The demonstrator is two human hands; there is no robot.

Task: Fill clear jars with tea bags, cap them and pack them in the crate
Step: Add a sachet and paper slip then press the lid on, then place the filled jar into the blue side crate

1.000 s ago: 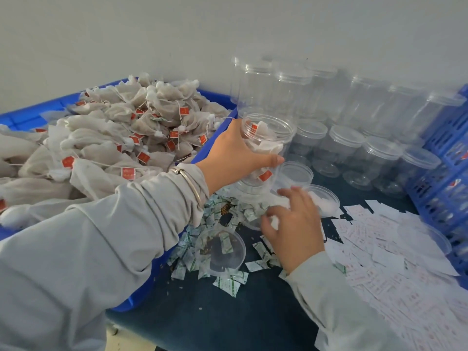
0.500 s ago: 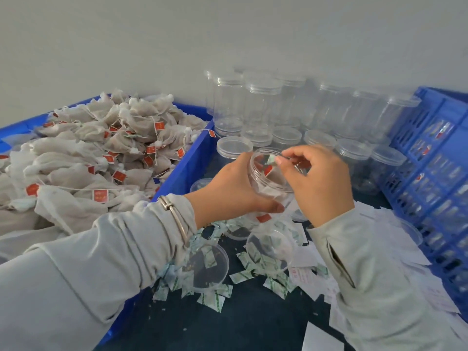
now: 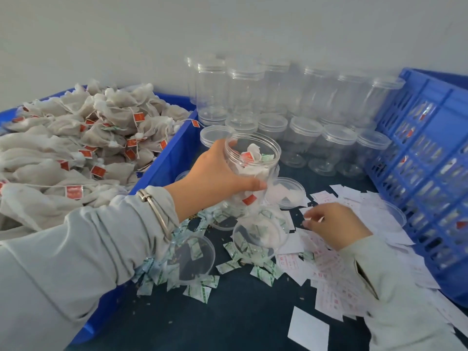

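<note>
Now, line by line:
Left hand: the left hand (image 3: 215,178) grips an open clear jar (image 3: 249,173) round its side, thumb across the front, fingers behind; a metal bangle (image 3: 158,211) sits on the grey sleeve at the wrist.
Jar in hand: uncapped and tilted, mouth towards the wall; tea bags with red tags show inside, and a green-and-white sachet lies near the rim; it is held above the dark tabletop (image 3: 240,315), just right of the blue bin's wall.
Right hand: the right hand (image 3: 334,224) is low over the white paper slips (image 3: 336,277), fingers curled, fingertips pinched together at a slip; whether it actually holds one I cannot tell.
Tea bags: a heap of tea bags (image 3: 83,145) fills the blue bin (image 3: 167,160) on the left.
Lids: loose clear lids (image 3: 192,259) lie on the tabletop among scattered green-and-white sachets (image 3: 200,291), below the held jar.
Empty jars: capped clear jars (image 3: 286,102) stand in rows against the wall.
Crate: the blue slatted crate (image 3: 425,158) stands at the right; jars with red tags show through its slats.
</note>
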